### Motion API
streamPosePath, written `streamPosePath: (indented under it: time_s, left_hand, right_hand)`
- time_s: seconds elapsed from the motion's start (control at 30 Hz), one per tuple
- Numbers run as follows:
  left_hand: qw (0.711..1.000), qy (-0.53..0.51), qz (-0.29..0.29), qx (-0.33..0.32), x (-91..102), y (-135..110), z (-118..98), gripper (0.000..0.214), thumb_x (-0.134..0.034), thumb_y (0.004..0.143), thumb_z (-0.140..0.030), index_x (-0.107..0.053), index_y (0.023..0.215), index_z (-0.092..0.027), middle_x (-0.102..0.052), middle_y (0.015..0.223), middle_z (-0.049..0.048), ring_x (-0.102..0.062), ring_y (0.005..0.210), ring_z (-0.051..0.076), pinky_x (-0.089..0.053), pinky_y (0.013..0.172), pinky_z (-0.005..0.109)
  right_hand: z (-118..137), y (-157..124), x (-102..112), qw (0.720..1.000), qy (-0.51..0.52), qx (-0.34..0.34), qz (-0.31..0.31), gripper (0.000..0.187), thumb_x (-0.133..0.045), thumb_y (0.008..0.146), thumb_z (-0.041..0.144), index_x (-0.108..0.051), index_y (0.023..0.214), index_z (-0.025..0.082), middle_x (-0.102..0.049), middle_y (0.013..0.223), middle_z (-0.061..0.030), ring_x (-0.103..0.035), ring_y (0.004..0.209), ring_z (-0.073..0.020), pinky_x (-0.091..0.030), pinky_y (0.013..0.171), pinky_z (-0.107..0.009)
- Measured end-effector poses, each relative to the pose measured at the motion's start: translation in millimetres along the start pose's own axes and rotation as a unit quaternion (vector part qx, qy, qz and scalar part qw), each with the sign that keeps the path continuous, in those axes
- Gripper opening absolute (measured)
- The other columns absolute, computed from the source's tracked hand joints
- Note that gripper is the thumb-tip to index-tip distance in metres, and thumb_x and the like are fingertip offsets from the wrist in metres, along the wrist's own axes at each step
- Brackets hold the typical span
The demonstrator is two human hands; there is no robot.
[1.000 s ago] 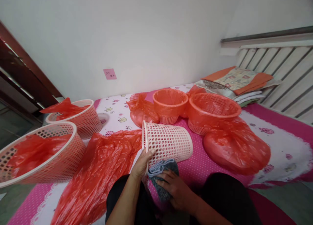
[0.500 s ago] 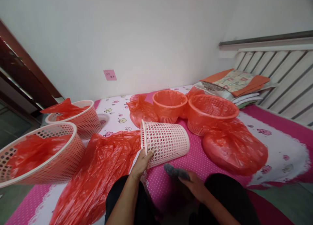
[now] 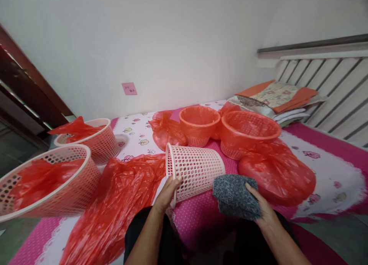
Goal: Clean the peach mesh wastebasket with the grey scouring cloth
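A pale pink plastic mesh basket [image 3: 198,169] lies on its side in front of me, its open mouth facing left. My left hand [image 3: 169,191] grips the rim, thumb on the outer wall. In my right hand [image 3: 258,203] is a grey, fuzzy cleaning cloth [image 3: 237,196], folded into a pad, its left end close to the basket's base. The thumb lies over the cloth; the other fingers are hidden behind it. Left of the basket a loose red plastic bag [image 3: 120,196] is spread over the bed.
Two baskets lined with red bags, a smaller one [image 3: 199,117] and a wider one [image 3: 250,129], stand behind. A bulging red bag [image 3: 276,176] lies at right. Two more baskets [image 3: 86,169] [image 3: 107,140] holding red plastic stand at left. Folded fabrics [image 3: 278,96] lie by the white headboard [image 3: 333,92].
My right hand has moved up and to the right, turning the cloth so its broad face shows. The basket has shifted very slightly, still held by my left hand.
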State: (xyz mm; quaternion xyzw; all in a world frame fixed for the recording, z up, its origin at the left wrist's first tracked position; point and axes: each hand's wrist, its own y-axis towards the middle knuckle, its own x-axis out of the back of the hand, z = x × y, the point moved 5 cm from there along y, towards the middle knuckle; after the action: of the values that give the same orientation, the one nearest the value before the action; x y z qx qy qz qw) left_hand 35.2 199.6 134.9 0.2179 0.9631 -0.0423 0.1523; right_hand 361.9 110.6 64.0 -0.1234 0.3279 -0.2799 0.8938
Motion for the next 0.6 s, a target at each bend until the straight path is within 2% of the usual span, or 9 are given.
streamPosePath:
  time_s: [0.1, 0.23, 0.3, 0.4, 0.47, 0.53, 0.6]
  left_hand:
    - [1.000, 0.003, 0.009, 0.017, -0.8, 1, 4, 0.054, -0.075, 0.089, -0.049, -0.071, 0.131, -0.014, -0.075, 0.131, 0.0159, -0.068, 0.121, 0.035, -0.046, 0.112, 0.051]
    - [0.999, -0.013, -0.017, 0.028, 3.3, 3, 11, 0.060, -0.078, 0.082, -0.045, -0.071, 0.134, -0.015, -0.078, 0.126, 0.0157, -0.067, 0.125, 0.037, -0.044, 0.115, 0.054]
    - [0.999, -0.024, -0.019, 0.038, 3.6, 3, 13, 0.062, -0.078, 0.081, -0.043, -0.069, 0.136, -0.015, -0.079, 0.122, 0.0152, -0.067, 0.126, 0.037, -0.044, 0.115, 0.054]
    - [0.998, -0.025, -0.024, 0.049, 2.8, 2, 14, 0.063, -0.079, 0.080, -0.043, -0.070, 0.135, -0.014, -0.081, 0.113, 0.0146, -0.068, 0.123, 0.037, -0.045, 0.114, 0.054]
    - [0.998, -0.025, -0.029, 0.051, 1.8, 1, 13, 0.061, -0.080, 0.078, -0.042, -0.072, 0.131, -0.013, -0.082, 0.108, 0.0140, -0.069, 0.121, 0.037, -0.046, 0.113, 0.054]
    - [0.998, -0.030, -0.024, 0.049, -0.3, 0, 12, 0.059, -0.080, 0.077, -0.042, -0.073, 0.127, -0.013, -0.082, 0.107, 0.0137, -0.068, 0.121, 0.037, -0.046, 0.113, 0.054]
    - [0.999, -0.033, -0.007, 0.042, -3.8, 0, 9, 0.055, -0.079, 0.076, -0.040, -0.075, 0.124, -0.013, -0.081, 0.111, 0.0139, -0.067, 0.124, 0.038, -0.045, 0.114, 0.053]
  right_hand:
    - [15, 4, 5, 0.999, 0.016, 0.030, -0.036, 0.037, -0.088, 0.068, 0.033, -0.077, 0.100, 0.018, -0.083, 0.094, -0.0065, -0.078, 0.106, -0.0332, -0.066, 0.094, -0.048]
    - [41, 0, 3, 0.983, 0.014, 0.142, -0.112, 0.049, -0.087, 0.071, 0.044, -0.076, 0.112, 0.020, -0.081, 0.106, -0.0056, -0.077, 0.108, -0.0308, -0.065, 0.097, -0.048]
    - [48, -5, -4, 0.969, -0.008, 0.210, -0.130, 0.055, -0.085, 0.073, 0.050, -0.075, 0.118, 0.019, -0.079, 0.118, -0.0072, -0.074, 0.117, -0.0306, -0.060, 0.106, -0.049]
    - [48, -10, -18, 0.936, -0.099, 0.307, -0.139, 0.061, -0.077, 0.081, 0.060, -0.074, 0.123, 0.016, -0.076, 0.128, -0.0110, -0.068, 0.126, -0.0319, -0.049, 0.117, -0.052]
    - [39, -7, -29, 0.922, -0.184, 0.321, -0.115, 0.064, -0.073, 0.084, 0.064, -0.074, 0.123, 0.014, -0.076, 0.128, -0.0143, -0.070, 0.123, -0.0337, -0.049, 0.115, -0.054]
    - [26, -2, -43, 0.913, -0.265, 0.306, -0.044, 0.066, -0.077, 0.079, 0.063, -0.074, 0.124, 0.014, -0.076, 0.128, -0.0163, -0.071, 0.119, -0.0353, -0.052, 0.112, -0.055]
    - [15, 1, -55, 0.889, -0.332, 0.313, 0.026, 0.072, -0.083, 0.073, 0.059, -0.073, 0.129, 0.016, -0.073, 0.135, -0.0163, -0.069, 0.124, -0.0359, -0.051, 0.113, -0.055]
